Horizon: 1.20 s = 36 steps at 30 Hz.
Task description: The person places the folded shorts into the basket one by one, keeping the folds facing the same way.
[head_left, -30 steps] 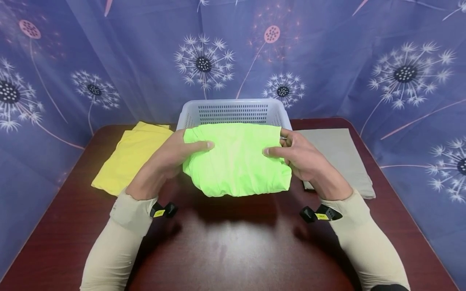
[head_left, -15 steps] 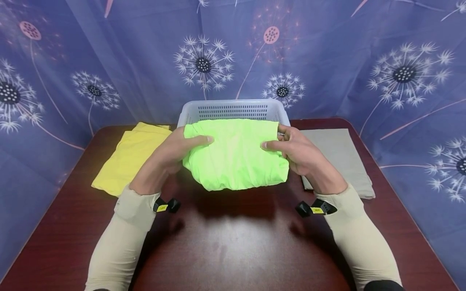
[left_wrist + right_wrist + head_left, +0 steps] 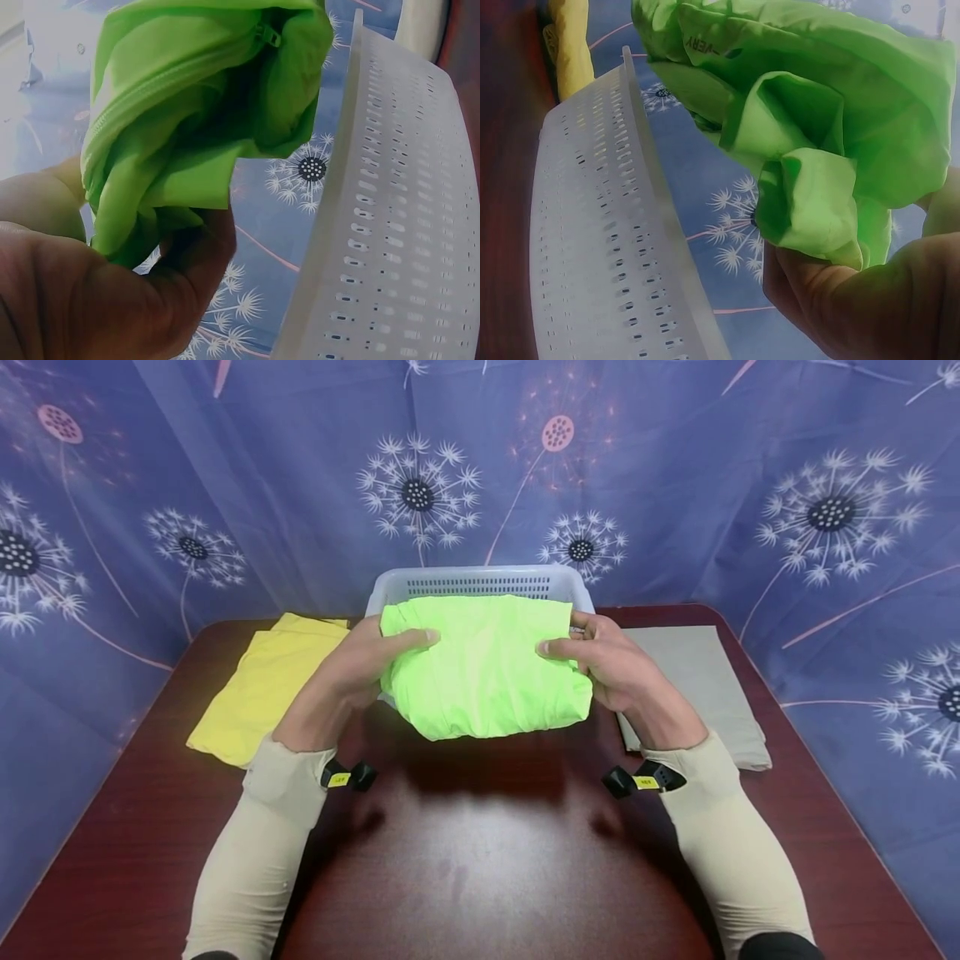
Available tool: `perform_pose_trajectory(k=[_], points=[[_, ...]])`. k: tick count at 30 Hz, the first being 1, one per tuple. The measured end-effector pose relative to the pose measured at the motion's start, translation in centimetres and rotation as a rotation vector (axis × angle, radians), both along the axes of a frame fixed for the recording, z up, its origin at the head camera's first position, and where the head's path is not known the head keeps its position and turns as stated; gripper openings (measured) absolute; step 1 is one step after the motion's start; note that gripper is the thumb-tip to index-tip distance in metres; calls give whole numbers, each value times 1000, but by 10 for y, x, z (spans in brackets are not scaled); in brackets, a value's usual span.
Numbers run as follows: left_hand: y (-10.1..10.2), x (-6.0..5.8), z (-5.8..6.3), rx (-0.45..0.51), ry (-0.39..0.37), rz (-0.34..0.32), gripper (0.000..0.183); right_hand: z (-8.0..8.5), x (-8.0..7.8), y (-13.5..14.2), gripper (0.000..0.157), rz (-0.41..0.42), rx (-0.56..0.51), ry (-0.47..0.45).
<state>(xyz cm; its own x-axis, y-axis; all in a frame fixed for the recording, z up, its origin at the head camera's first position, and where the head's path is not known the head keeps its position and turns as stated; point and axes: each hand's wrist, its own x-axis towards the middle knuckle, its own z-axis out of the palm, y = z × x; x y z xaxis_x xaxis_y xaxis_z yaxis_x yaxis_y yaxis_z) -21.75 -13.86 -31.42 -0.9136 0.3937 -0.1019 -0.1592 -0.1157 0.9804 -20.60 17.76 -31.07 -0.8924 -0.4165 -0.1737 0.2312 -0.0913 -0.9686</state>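
Both hands hold a folded bright green garment (image 3: 483,664) up in the air between them. My left hand (image 3: 358,658) grips its left end, thumb on the front and fingers behind. At the opposite end my right hand (image 3: 615,662) pinches it the same way. A zipper with its pull (image 3: 268,35) shows along the folds in the left wrist view. Dark printed letters (image 3: 703,46) appear on the cloth in the right wrist view. Just behind the garment stands a white perforated basket (image 3: 480,572), its front and inside mostly hidden from the head view.
A folded yellow cloth (image 3: 258,689) lies left of the basket. To the right lies a folded grey cloth (image 3: 693,689), partly behind my right hand. All stand on a dark red table (image 3: 480,877), with a blue dandelion-print curtain (image 3: 300,460) behind and at both sides.
Both hands have carried the green garment slightly forward, toward the basket, and it covers more of the basket's back wall. The grip of each hand looks the same.
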Motion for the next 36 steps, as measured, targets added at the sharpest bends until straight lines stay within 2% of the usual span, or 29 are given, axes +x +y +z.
perform_pose_trajectory(k=[6, 11, 15, 23, 28, 36], points=[[0, -3, 1, 0, -18, 18, 33, 1, -5, 0, 69, -28, 48, 29], [0, -5, 1, 16, -27, 34, 30, 1, -8, -1, 52, -14, -32, -24], [0, -7, 0, 28, -29, 44, 28, 2, -12, -1, 42, -33, -24, -53], [-1, -12, -2, 30, -35, 74, 25, 3, -20, -4, 33, -58, -64, -82], [-1, -16, -3, 36, -41, 68, 23, 0, -26, -4, 29, -73, -50, -88], [0, -22, -5, 63, -63, 61, 20, -2, -34, -7, 28, -105, -122, -106]])
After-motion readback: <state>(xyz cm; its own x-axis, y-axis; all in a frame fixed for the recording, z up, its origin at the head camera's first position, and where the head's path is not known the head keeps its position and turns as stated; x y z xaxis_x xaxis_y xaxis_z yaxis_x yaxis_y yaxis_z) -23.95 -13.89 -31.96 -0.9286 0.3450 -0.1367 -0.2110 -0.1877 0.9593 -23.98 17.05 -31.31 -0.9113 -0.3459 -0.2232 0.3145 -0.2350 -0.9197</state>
